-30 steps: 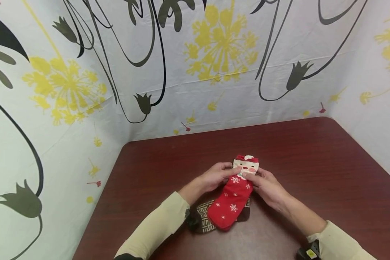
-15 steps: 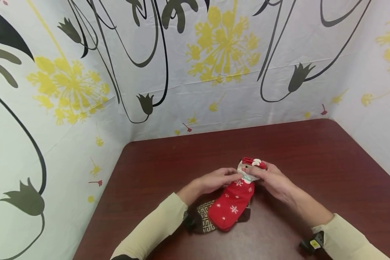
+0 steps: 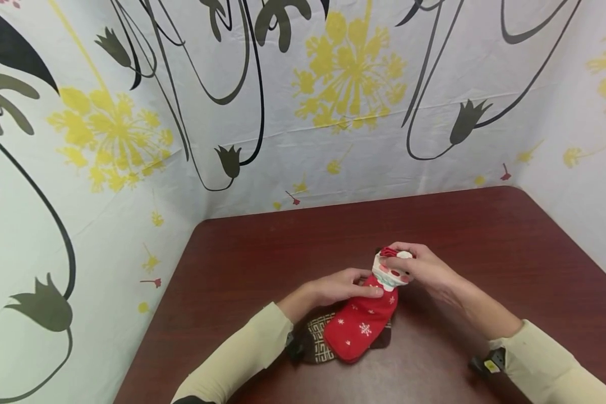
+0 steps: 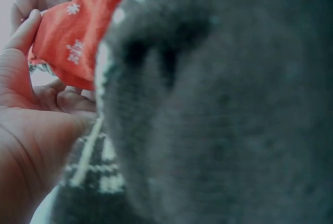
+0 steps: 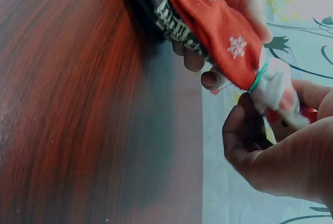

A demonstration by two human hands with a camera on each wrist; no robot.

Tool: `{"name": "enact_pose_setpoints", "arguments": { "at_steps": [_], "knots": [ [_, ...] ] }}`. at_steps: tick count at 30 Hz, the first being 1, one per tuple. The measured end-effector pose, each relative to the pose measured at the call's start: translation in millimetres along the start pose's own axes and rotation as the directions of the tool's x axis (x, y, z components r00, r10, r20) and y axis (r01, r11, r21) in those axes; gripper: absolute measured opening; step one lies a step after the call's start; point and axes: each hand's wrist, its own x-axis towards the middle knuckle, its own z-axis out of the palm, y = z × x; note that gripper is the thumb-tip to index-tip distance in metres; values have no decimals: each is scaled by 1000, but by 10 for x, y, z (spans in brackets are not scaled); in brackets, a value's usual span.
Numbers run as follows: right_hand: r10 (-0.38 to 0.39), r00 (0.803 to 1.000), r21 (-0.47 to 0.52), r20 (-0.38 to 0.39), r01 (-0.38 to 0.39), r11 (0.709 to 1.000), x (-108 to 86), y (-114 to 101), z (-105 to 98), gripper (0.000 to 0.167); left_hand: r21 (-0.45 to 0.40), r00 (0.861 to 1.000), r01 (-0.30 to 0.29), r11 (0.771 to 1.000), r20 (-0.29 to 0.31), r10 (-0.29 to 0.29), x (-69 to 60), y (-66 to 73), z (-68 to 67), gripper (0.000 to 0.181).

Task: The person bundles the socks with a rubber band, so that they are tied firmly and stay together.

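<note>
A red sock (image 3: pixel 358 322) with white snowflakes slants across the middle of the table, its Santa-face cuff (image 3: pixel 391 276) at the top. Under it lies a dark brown sock (image 3: pixel 320 336) with a pale maze pattern. My left hand (image 3: pixel 340 286) grips the socks just below the cuff, thumb on the red one and fingers beneath. With thumb and fingers, my right hand (image 3: pixel 431 272) pinches the cuff's upper end, which looks bent over. Close to the left wrist camera, the brown sock (image 4: pixel 223 104) fills much of the view, blurred. Beside the cuff, the right hand (image 5: pixel 291 151) partly hides it.
The reddish-brown table (image 3: pixel 262 247) has rounded far corners. Patterned white cloth (image 3: pixel 333 157) hangs behind it and along both sides. A small dark device (image 3: pixel 490 365) sits on the right wrist.
My right hand has moved from the cuff's right side up over its top, and the cuff has turned and bent. My left thumb has shifted from the Santa face down to the red part.
</note>
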Motion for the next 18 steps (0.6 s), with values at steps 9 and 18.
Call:
{"name": "enact_pose_setpoints", "arguments": {
  "at_steps": [9, 18],
  "knots": [
    [-23, 999, -13, -32, 22, 1000, -5, -99, -19, 32, 58, 995, 91, 994, 32, -93, -113, -32, 9, 50],
    [9, 999, -15, -38, -9, 1000, -18, -168, -56, 60, 74, 995, 71, 995, 67, -76, -210, -108, 3, 43]
  ]
}}
